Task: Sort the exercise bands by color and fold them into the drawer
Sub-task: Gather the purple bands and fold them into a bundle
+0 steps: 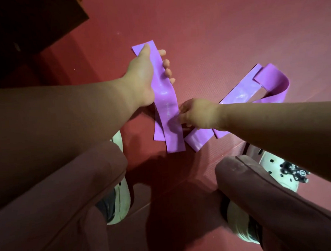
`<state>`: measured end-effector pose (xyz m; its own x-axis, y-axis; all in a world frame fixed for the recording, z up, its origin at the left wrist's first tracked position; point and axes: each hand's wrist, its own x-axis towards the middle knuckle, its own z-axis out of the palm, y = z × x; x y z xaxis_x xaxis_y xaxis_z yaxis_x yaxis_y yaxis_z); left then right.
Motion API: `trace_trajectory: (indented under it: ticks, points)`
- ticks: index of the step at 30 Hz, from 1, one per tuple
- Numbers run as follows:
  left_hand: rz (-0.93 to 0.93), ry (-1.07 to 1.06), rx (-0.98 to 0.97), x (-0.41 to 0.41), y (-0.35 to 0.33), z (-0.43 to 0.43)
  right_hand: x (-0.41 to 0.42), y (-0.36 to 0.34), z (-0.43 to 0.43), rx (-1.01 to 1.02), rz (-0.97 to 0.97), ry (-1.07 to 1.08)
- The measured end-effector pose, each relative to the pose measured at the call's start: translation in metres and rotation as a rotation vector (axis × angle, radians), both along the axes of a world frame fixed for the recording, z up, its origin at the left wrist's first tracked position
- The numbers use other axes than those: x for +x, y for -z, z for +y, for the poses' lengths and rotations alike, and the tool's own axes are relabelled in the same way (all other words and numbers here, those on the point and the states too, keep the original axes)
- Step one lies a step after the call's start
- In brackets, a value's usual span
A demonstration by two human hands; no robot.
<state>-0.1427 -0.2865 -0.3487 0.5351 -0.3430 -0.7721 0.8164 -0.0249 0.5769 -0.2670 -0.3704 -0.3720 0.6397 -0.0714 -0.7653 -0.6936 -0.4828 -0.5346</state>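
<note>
My left hand (142, 78) grips a flat purple exercise band (164, 98) held above the red floor, thumb on top and fingers curled round its far edge. The band's lower end hangs doubled toward my knees. My right hand (195, 114) pinches the same band at its right edge, near the middle. Under my right forearm, a second purple band (241, 94) lies on the floor, and one end of it curls up into a loop at the right. No drawer interior is visible.
A red mat floor (222, 26) fills the view. A dark wooden piece of furniture (21, 27) stands at the top left. My knees in pink trousers and white clogs (278, 169) are at the bottom, close to the bands.
</note>
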Motion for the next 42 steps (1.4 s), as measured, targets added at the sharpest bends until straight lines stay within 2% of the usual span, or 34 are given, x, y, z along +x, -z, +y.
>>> trace_trajectory:
  ticks: [5, 13, 17, 22, 25, 28, 35, 38, 42]
  points:
    - [0.01, 0.094, 0.065, -0.009, 0.006, -0.003, -0.007, 0.008, -0.03, -0.324, -0.167, 0.264]
    - [0.075, 0.222, 0.111, -0.032, 0.001, -0.035, -0.039, 0.019, -0.089, -0.803, -0.147, 0.24]
    - [0.086, 0.301, 0.129, -0.042, 0.003, -0.05, -0.052, 0.02, -0.103, -0.984, -0.137, 0.386]
    - [0.123, 0.299, 0.137, -0.047, 0.007, -0.055, -0.062, 0.031, -0.129, -0.861, 0.228, 0.598]
    - [0.131, 0.298, 0.141, -0.045, 0.01, -0.054, -0.065, 0.031, -0.131, -0.72, 0.286, 0.684]
    - [0.128, 0.29, 0.14, -0.043, 0.013, -0.052, -0.062, 0.027, -0.122, -0.682, 0.16, 0.672]
    - [0.088, 0.307, 0.107, -0.036, 0.009, -0.046, -0.03, 0.005, -0.089, -0.507, -0.399, 0.585]
    - [0.078, 0.311, 0.096, -0.033, 0.008, -0.04, -0.01, -0.006, -0.065, -0.365, -0.479, 0.568]
    - [0.098, 0.28, 0.024, -0.029, 0.012, -0.032, 0.012, -0.021, -0.043, -0.317, -0.489, 0.51]
